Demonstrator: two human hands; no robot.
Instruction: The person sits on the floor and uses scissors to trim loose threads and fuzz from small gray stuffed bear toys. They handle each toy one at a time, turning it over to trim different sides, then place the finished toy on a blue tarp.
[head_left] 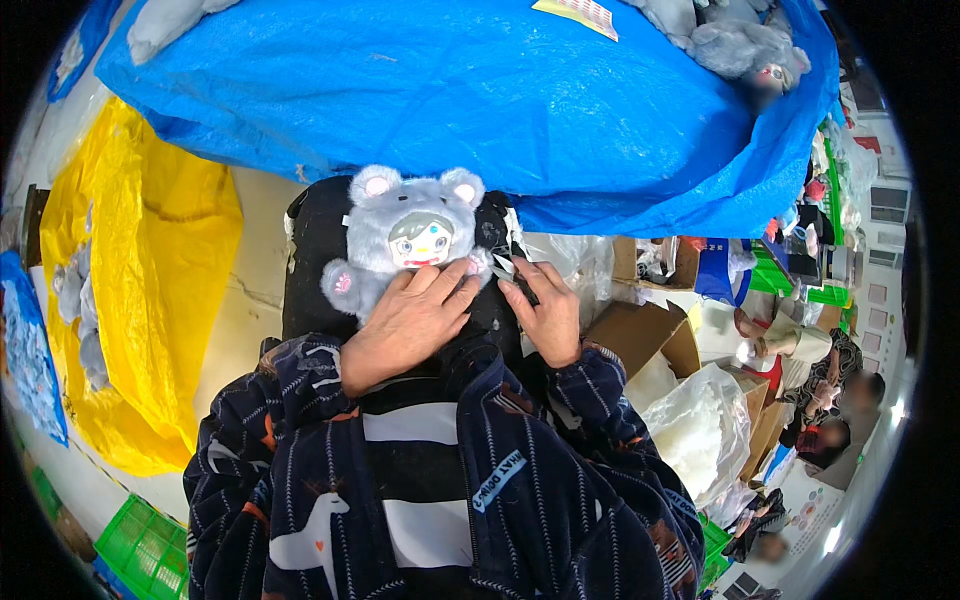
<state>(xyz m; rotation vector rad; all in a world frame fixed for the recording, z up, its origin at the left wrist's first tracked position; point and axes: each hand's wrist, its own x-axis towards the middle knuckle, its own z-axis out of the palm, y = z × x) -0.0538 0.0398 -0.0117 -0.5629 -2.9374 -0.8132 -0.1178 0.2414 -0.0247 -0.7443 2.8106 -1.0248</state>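
A grey plush bear point(372, 245) with a doll-like face lies face up in front of me, its round ears pointing away from me. My left hand point(418, 318) presses over its lower body, the fingertips gripping the fur by the paw on the right. In my right hand point(550, 315) is a small silver pair of scissors point(503, 265), held between thumb and fingers with the blades close to that paw. My fingers partly cover the scissors' handles. Beneath the toy is a worn black padded surface point(308, 265).
A large blue sheet point(420, 100) spreads ahead, with grey plush pieces point(735, 48) at its far right. To the left, a yellow sack point(150, 300) holds more grey plush. Cardboard boxes point(640, 335) and a clear bag of white stuffing point(700, 425) stand at right. Other people sit farther right.
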